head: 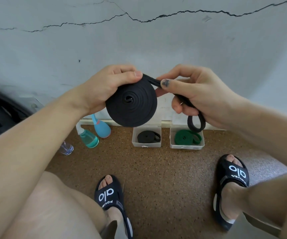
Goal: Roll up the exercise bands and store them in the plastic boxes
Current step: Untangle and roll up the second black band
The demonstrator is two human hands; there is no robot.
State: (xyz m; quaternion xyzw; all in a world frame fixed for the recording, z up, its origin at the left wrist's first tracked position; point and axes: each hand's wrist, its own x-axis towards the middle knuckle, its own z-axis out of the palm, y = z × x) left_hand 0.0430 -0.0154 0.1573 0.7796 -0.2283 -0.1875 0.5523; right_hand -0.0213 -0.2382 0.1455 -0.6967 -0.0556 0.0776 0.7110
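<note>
The left hand (104, 88) gripped a flat, matte black band (131, 103) wound into a tight spiral disc, thumb pressed on its upper edge. Just right of it, the right hand (196, 95) pinched the band's loose tail between thumb and fingers, the end loop hanging below the palm. Below and beyond the hands, on speckled brown cork-like flooring, sat two translucent plastic boxes: one (147, 144) held a coiled black band (147, 136), the other (187, 145) a green one (186, 137).
</note>
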